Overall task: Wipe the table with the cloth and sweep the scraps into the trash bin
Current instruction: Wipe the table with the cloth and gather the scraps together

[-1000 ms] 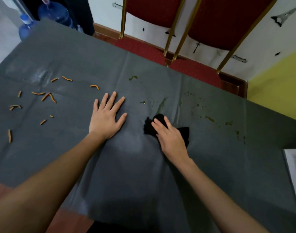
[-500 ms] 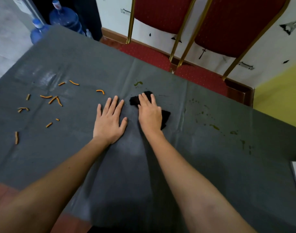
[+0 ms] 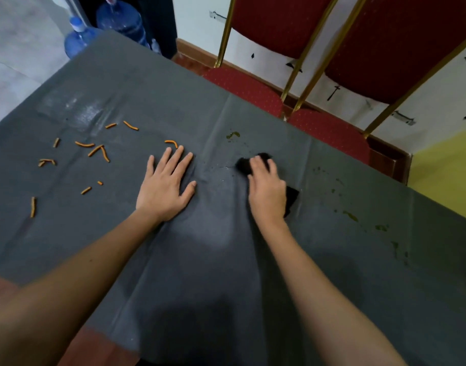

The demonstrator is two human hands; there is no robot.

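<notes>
While left hand (image 3: 164,191) lies flat on table (image 3: 226,273), right hand (image 3: 267,192) grips black cloth (image 3: 292,200), bunched under palm and fingers

The black cloth (image 3: 292,199) sits bunched mid-table, gripped under the right hand (image 3: 267,191). Short orange scraps (image 3: 95,150) lie scattered over the grey table's (image 3: 226,260) left side.

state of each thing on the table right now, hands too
left hand, flat, fingers spread, pressing the tablecloth
right hand, fingers bent over the black cloth
black cloth, bunched under the right hand
orange scraps, scattered, unswept
green stains, unwiped
tablecloth, creased
</notes>
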